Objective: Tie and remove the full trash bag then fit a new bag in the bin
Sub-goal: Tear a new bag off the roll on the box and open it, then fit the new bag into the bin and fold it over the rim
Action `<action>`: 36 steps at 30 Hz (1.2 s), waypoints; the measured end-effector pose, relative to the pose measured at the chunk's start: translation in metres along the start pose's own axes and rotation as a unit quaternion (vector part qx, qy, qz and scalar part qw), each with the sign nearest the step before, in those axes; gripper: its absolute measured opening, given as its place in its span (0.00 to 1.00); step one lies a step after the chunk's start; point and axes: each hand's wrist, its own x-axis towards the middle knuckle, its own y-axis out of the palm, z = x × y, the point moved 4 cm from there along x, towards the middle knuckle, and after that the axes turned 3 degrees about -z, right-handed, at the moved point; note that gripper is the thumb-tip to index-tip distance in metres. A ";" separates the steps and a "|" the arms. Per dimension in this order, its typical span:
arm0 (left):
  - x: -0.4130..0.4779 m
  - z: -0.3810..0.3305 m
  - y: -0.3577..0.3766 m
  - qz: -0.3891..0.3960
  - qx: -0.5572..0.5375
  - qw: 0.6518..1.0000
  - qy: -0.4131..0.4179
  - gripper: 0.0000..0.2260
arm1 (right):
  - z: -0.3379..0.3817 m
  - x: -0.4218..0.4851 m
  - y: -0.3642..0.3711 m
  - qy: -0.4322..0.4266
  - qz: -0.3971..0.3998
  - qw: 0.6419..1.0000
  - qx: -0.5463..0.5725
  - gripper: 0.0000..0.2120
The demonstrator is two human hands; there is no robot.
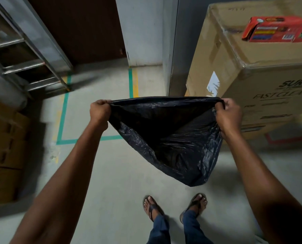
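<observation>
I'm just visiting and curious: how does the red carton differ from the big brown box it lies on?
The red carton is small; the brown box is far larger. The red carton is bright with colourful print; the brown box is plain with dark lettering. The red carton's left end looks open; the brown box is taped shut. Both are rectangular packaging.

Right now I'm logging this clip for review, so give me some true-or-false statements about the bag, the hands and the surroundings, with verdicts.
1. The left hand and the right hand both grip the black bag at its top edge. True.
2. The bag sits inside a bin. False: it hangs in the air above the floor.
3. A red packet lies on the cardboard box. True.
4. The person is barefoot. False: they wear sandals.
</observation>
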 end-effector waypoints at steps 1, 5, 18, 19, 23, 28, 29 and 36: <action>0.001 0.002 0.006 0.011 -0.043 0.998 -0.042 0.12 | -0.001 0.000 0.001 0.004 0.001 1.000 -0.009 0.10; 0.004 0.000 0.011 -0.005 -0.057 0.997 -0.053 0.13 | 0.007 -0.010 -0.008 -0.026 -0.062 0.998 -0.008 0.10; -0.027 0.024 0.039 0.028 0.201 0.969 0.139 0.17 | -0.050 -0.075 0.048 -0.040 0.142 0.972 -0.183 0.13; -0.026 0.022 0.042 0.025 0.138 0.986 0.095 0.16 | -0.045 -0.071 0.046 -0.024 0.131 0.977 -0.166 0.12; -0.021 0.025 0.057 0.011 -0.069 0.992 -0.102 0.15 | -0.040 -0.054 0.039 0.060 0.087 0.992 -0.073 0.11; -0.015 0.030 0.071 0.003 -0.137 0.978 -0.158 0.14 | -0.060 -0.041 0.025 0.178 0.026 0.984 0.011 0.11; -0.015 0.030 0.074 0.001 -0.106 0.984 -0.141 0.13 | -0.064 -0.040 0.023 0.191 0.027 0.981 0.016 0.12; -0.060 0.026 0.112 0.075 0.120 0.990 -0.025 0.28 | -0.077 -0.062 0.025 0.183 0.145 0.958 0.170 0.21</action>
